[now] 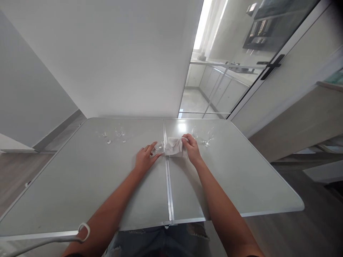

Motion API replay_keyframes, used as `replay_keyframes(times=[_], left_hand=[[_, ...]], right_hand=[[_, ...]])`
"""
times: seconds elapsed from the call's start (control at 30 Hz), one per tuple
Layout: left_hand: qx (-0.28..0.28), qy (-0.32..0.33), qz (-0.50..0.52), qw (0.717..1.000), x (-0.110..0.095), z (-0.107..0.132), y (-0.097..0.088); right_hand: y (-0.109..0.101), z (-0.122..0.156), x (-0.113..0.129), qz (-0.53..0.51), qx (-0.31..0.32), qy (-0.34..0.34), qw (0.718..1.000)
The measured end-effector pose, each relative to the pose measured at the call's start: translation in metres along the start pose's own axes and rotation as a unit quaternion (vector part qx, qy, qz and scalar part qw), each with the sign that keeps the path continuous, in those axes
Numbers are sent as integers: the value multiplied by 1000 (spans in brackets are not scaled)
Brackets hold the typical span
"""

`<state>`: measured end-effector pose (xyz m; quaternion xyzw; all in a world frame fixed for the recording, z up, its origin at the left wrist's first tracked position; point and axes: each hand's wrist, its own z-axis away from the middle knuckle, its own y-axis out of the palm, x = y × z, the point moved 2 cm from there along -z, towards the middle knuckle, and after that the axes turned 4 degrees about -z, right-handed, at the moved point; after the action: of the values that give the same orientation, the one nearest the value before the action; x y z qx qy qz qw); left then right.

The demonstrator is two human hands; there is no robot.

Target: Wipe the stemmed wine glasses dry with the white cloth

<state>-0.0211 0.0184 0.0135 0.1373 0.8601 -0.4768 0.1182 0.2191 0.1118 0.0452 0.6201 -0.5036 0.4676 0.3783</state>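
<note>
My left hand (pixel 146 156) is closed around a clear drinking glass (pixel 158 149), tilted on its side with its mouth toward the right. In my right hand (pixel 191 147) is a white cloth (pixel 174 146), pinched at its right edge between thumb and fingers. The cloth hangs right beside the mouth of the glass, over the table's centre seam; whether part of it reaches inside is unclear. Both hands are just above the pale folding table (pixel 128 192).
Clear glasses (pixel 120 132) stand at the table's back left, hard to make out. More clear glasses (pixel 206 139) are at the back right, close to my right hand. A white wall (pixel 128 64) and a glass door (pixel 227 64) rise behind the table.
</note>
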Motion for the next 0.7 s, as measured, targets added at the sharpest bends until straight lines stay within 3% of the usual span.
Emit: replay_keyframes(times=[0.1, 0.2, 0.33, 0.43, 0.53, 0.7], left_hand=[[-3, -13, -11, 1000, 1, 0, -1], [-12, -41, -13, 999, 3, 1, -3], [22, 8, 5, 1000, -1, 4, 2], [17, 9, 10, 1000, -1, 6, 5], [-3, 19, -1, 1000, -1, 7, 3], [-8, 120, -51, 991, -2, 11, -4]], right_hand=[[-3, 1, 2, -80, -43, 27, 995], [-1, 4, 5, -25, -74, -16, 997], [20, 13, 7, 23, 80, -30, 996], [33, 19, 7, 17, 143, -15, 989], [37, 24, 9, 20, 225, -17, 974], [36, 29, 16, 20, 348, -37, 937]])
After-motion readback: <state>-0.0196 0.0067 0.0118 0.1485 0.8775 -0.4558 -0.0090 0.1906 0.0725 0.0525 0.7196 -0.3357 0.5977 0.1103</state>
